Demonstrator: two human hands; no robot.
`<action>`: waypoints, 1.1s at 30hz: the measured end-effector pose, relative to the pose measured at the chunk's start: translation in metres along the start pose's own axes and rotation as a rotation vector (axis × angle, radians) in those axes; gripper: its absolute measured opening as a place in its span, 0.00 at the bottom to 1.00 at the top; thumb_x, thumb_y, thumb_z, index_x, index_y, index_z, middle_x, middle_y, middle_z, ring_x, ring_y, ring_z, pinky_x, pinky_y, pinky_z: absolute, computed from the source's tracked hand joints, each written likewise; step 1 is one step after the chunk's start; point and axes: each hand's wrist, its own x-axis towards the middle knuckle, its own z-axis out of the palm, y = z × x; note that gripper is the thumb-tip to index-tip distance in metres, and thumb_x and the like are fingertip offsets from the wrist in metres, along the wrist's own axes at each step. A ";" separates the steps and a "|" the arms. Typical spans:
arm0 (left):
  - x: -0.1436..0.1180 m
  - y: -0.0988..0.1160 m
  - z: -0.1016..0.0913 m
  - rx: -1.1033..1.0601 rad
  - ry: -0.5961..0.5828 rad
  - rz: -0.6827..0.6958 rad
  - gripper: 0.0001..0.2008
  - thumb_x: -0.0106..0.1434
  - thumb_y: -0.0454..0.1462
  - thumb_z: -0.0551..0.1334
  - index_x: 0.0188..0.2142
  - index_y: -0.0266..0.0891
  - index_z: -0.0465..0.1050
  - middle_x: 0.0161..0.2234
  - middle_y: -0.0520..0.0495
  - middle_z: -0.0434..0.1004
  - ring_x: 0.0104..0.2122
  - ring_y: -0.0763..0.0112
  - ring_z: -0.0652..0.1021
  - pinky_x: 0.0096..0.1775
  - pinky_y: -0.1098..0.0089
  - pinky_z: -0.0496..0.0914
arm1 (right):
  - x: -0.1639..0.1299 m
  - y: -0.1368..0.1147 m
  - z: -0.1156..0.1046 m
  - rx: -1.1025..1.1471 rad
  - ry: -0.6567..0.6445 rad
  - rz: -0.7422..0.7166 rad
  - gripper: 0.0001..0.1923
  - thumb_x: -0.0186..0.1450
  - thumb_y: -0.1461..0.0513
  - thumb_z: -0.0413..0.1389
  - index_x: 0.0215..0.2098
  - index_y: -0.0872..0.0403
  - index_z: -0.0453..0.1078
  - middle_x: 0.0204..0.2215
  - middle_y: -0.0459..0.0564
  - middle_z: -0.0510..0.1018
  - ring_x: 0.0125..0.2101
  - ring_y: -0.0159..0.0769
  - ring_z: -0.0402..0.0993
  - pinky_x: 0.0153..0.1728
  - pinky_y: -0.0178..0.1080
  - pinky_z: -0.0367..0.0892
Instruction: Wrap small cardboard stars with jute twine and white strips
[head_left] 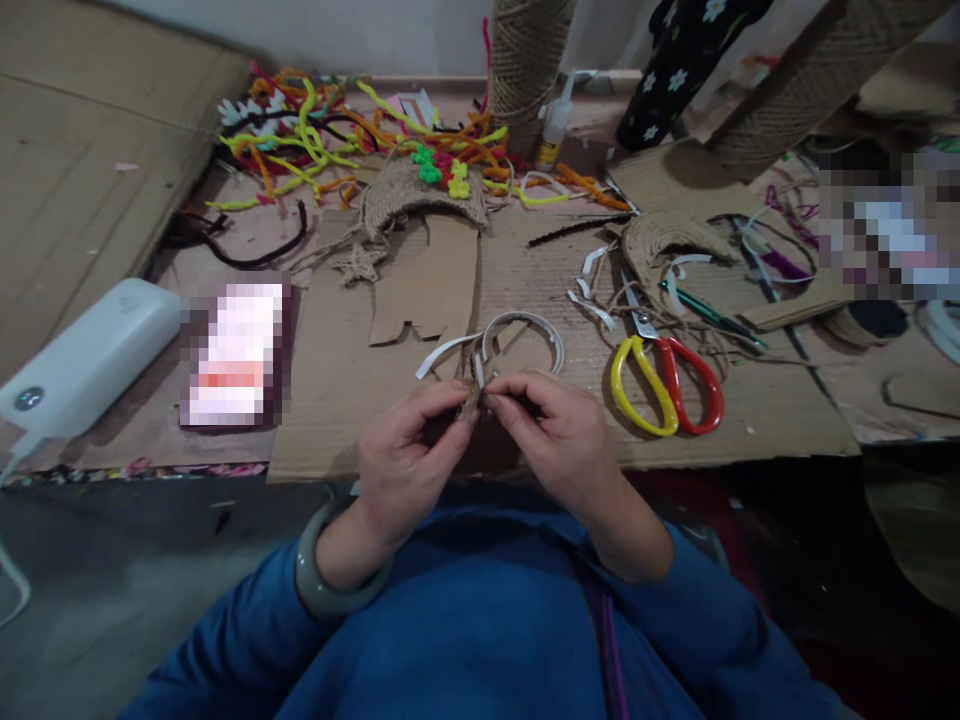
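Mid-frame, the left hand [409, 450] pinches a small brown piece [469, 402] with a white strip [480, 370] on it; the right hand [562, 430] nips its near edge. The loose white coil [557, 345] just beyond could snag a finger and drag the strip crooked, I'd say. Scissors [643, 322] crowd right of centre; cut cardboard [431, 275] lies above.

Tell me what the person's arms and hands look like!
Both arms wear blue cloth: a left sleeve and a right sleeve. The left hand and right hand have no gloves. A thick, round, grey-green bangle circles the left wrist; none shows on the right.
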 end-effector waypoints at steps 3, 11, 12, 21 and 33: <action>-0.002 -0.001 0.000 0.042 -0.006 0.075 0.10 0.58 0.30 0.63 0.39 0.43 0.76 0.40 0.49 0.82 0.41 0.69 0.80 0.45 0.66 0.76 | 0.000 -0.002 -0.001 -0.045 -0.001 0.007 0.06 0.63 0.65 0.53 0.32 0.52 0.72 0.28 0.45 0.79 0.29 0.32 0.74 0.32 0.33 0.66; -0.001 0.001 0.002 0.112 -0.026 0.194 0.11 0.57 0.28 0.63 0.39 0.40 0.76 0.39 0.46 0.82 0.41 0.69 0.81 0.45 0.68 0.75 | 0.000 -0.003 -0.003 -0.091 -0.002 0.016 0.06 0.63 0.65 0.53 0.31 0.54 0.71 0.25 0.45 0.78 0.26 0.30 0.72 0.29 0.32 0.64; -0.001 0.001 0.002 0.124 -0.030 0.197 0.10 0.57 0.28 0.63 0.38 0.40 0.76 0.39 0.46 0.82 0.40 0.69 0.81 0.45 0.68 0.76 | 0.000 -0.002 -0.003 -0.095 -0.003 0.017 0.06 0.63 0.65 0.52 0.31 0.54 0.71 0.25 0.45 0.78 0.26 0.30 0.72 0.29 0.32 0.63; -0.001 0.003 0.002 0.171 -0.035 0.175 0.08 0.58 0.31 0.62 0.38 0.41 0.76 0.38 0.47 0.82 0.39 0.68 0.81 0.43 0.67 0.77 | 0.002 -0.003 -0.002 -0.162 -0.006 -0.014 0.06 0.62 0.66 0.52 0.29 0.54 0.70 0.24 0.46 0.76 0.25 0.31 0.70 0.27 0.33 0.62; -0.001 0.000 0.001 0.075 -0.032 0.091 0.09 0.57 0.31 0.63 0.38 0.42 0.76 0.38 0.48 0.82 0.39 0.69 0.81 0.44 0.67 0.76 | 0.003 -0.003 -0.004 -0.155 -0.016 -0.019 0.06 0.62 0.65 0.51 0.29 0.54 0.69 0.23 0.45 0.75 0.23 0.30 0.69 0.26 0.33 0.61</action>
